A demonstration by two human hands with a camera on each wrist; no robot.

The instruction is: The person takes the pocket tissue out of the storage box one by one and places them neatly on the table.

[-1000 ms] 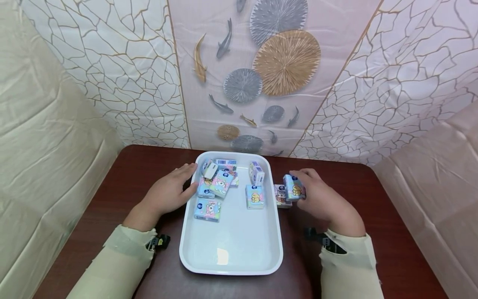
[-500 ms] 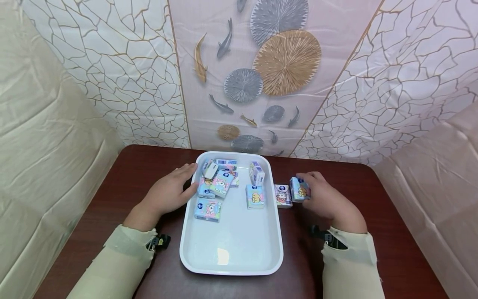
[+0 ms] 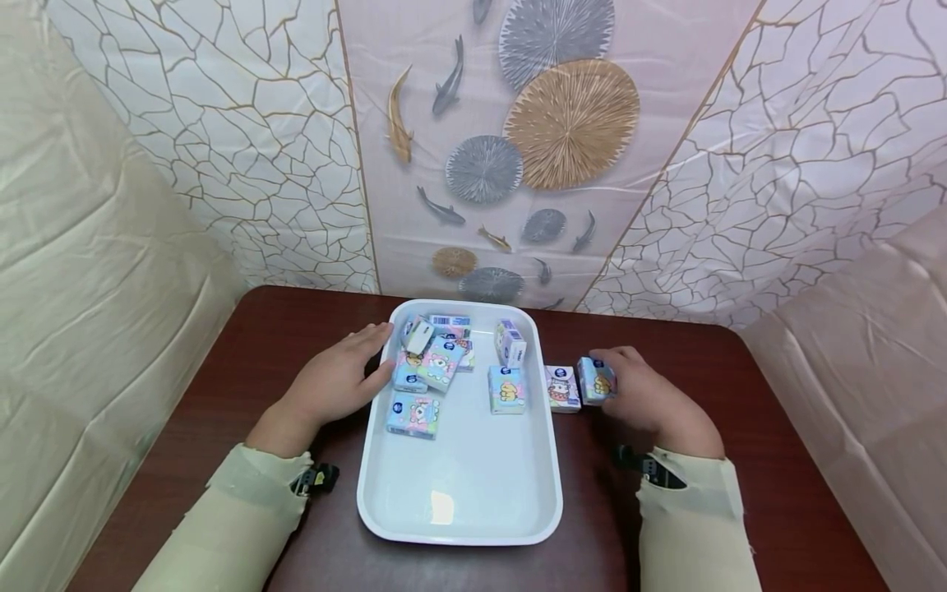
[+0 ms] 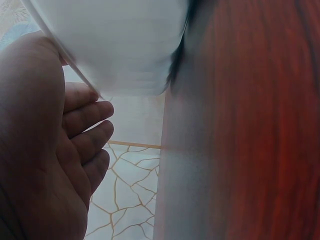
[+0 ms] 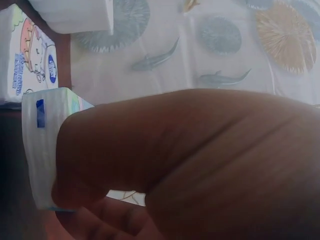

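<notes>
My right hand [image 3: 647, 399] pinches a small blue tissue pack [image 3: 594, 380] with a yellow cartoon on its face, thumb against one side in the right wrist view. Beside it, a pale tissue pack with a cartoon animal [image 3: 562, 390] lies on the table along the right wall of the white tray [image 3: 473, 477]. At the tray's left rim, my left hand [image 3: 333, 382] rests with extended, relaxed fingers. Its fingertips [image 4: 104, 107] touch the rim in the left wrist view. Inside the tray, several tissue packs [image 3: 440, 362] are heaped at the back left.
One blue pack [image 3: 412, 415] lies flat below the heap. Toward the tray's right wall, a pack stands on edge [image 3: 509, 343] behind another flat pack [image 3: 506, 390]. A dark red wooden table [image 3: 222, 395] carries everything, with patterned cloth walls [image 3: 296, 148] around it.
My right hand has moved the blue tissue pack to the right and slightly down, off the pale pack it overlapped. My left hand stays at the tray's rim.
</notes>
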